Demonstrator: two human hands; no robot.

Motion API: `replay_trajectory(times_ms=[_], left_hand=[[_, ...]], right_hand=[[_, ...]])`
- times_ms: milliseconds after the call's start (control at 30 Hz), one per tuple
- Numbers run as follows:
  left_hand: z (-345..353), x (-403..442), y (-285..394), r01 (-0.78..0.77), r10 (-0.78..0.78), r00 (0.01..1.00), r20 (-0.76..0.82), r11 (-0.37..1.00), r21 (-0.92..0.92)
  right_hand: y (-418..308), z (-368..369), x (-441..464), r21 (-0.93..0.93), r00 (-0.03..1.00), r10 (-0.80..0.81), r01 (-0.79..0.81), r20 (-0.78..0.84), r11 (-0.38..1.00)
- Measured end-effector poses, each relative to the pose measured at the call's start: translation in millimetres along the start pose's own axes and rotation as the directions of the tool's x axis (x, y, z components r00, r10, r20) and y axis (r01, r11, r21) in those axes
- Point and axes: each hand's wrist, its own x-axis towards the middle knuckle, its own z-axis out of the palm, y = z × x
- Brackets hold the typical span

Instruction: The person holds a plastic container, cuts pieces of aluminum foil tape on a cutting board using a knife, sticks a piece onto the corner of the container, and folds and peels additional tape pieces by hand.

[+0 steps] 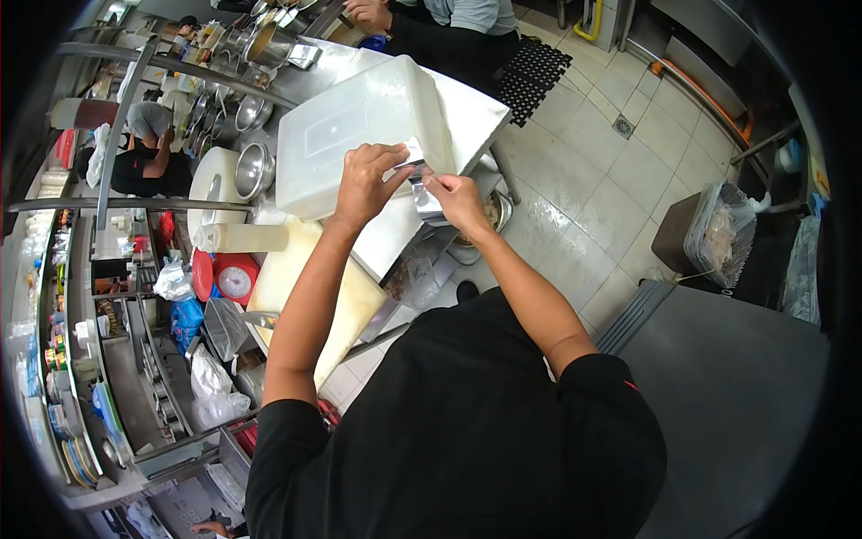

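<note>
My left hand (370,180) and my right hand (456,199) are close together over the edge of a large translucent plastic container (337,135), which lies on a white worktop (476,117). Between them is a shiny silver strip (428,205), its lower part hanging beside the container. The fingers of my left hand are closed on the strip's upper end, near a small white piece (413,153). My right hand pinches the strip a little lower, thumb and fingers together.
A cutting board (301,292), a bottle of pale liquid (242,238), a red scale (235,280) and a metal bowl (255,171) stand to the left. A person (458,45) is beyond the worktop. A lined bin (700,238) is at right.
</note>
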Motion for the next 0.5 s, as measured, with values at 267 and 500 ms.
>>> replay_trajectory(times_ms=[267, 500], left_hand=[[0.3, 0.6, 0.0, 0.015, -0.014, 1.0, 0.01, 1.0, -0.012], [2.2, 0.2, -1.3, -0.017, 0.017, 1.0, -0.022, 1.0, -0.006]], right_hand=[[-5.9, -3.9, -3.1, -0.006, 0.999, 0.044, -0.044, -0.009, 0.999], [-6.2, -2.6, -3.2, 0.014, 0.999, 0.046, -0.046, -0.007, 0.999]])
